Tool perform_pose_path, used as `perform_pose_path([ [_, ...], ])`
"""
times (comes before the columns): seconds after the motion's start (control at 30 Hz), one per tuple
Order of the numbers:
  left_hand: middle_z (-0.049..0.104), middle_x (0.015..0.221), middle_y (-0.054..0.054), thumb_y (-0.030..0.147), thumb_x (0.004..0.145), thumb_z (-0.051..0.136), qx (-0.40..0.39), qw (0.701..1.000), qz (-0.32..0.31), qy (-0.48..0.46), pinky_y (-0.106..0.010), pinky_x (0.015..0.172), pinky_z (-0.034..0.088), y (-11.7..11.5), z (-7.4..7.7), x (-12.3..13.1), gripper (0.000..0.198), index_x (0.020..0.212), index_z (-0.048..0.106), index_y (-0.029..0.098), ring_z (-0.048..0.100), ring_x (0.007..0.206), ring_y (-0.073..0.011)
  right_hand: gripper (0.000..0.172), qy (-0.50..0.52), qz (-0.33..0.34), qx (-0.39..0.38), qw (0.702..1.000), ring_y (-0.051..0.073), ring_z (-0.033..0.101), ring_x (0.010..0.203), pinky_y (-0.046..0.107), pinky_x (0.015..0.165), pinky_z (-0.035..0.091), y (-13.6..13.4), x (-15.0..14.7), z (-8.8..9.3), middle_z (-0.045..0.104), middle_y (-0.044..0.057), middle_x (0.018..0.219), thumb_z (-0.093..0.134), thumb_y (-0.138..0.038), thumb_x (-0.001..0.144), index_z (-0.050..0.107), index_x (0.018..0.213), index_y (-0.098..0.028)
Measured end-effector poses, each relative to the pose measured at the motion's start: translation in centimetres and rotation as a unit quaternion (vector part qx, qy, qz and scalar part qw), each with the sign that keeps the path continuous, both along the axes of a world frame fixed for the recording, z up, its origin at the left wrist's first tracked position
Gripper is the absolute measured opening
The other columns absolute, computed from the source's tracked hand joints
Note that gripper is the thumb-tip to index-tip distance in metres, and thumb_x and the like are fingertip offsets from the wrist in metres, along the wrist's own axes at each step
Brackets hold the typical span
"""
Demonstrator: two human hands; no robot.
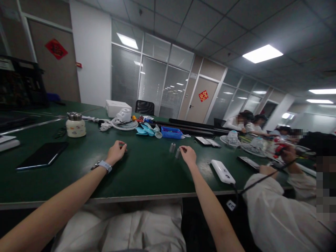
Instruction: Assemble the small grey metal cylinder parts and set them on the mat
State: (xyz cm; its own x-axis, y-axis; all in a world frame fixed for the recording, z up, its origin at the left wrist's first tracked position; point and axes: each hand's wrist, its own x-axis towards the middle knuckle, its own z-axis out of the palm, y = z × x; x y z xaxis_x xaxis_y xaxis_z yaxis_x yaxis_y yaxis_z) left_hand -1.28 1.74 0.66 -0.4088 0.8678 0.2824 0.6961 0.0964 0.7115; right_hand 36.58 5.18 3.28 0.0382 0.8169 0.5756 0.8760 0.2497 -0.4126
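Note:
Both my arms reach out over a dark green table (147, 168). My left hand (116, 151), with a watch on its wrist, rests on the table with the fingers curled in; whether it holds anything is hidden. My right hand (188, 154) pinches a small grey cylinder (178, 152) that stands on the table. A second grey cylinder (172, 147) stands just to its left, apart from both hands.
A blue tray (171, 132), light-blue fan blades (147, 129), a white fan grille (124, 123), a white box (118, 107) and a jar (75, 125) lie farther back. A dark tablet (43, 155) lies at left, a white power bank (223, 171) at right. Co-workers in white sit along the right side.

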Motion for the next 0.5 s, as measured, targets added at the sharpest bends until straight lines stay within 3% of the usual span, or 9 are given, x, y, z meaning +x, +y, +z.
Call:
perform_pose_path([
  [0.2,0.074,0.086,-0.006,0.037,0.088,0.047,0.005,1.000,-0.006,0.001,-0.028,0.068,0.047,-0.14,-0.03,0.08,0.029,0.110,0.051,0.018,0.069,0.085,-0.0222,0.027,-0.006,-0.011,-0.043,0.999,0.018,0.064,0.084,0.025,0.070,0.045,0.03,-0.10,0.23,0.071,0.003,0.095,0.051,-0.042,0.086,0.073,0.096,-0.028],
  [0.5,0.074,0.084,-0.005,0.038,0.089,0.046,0.016,1.000,-0.013,-0.002,-0.029,0.066,0.045,0.03,-0.44,-0.04,0.027,0.108,0.050,0.019,0.069,0.082,-0.0226,0.026,0.018,-0.021,-0.029,0.999,0.018,0.067,0.082,0.025,0.069,0.047,-0.23,-0.17,0.02,0.073,0.001,0.089,0.048,-0.040,0.088,0.069,0.096,-0.026],
])
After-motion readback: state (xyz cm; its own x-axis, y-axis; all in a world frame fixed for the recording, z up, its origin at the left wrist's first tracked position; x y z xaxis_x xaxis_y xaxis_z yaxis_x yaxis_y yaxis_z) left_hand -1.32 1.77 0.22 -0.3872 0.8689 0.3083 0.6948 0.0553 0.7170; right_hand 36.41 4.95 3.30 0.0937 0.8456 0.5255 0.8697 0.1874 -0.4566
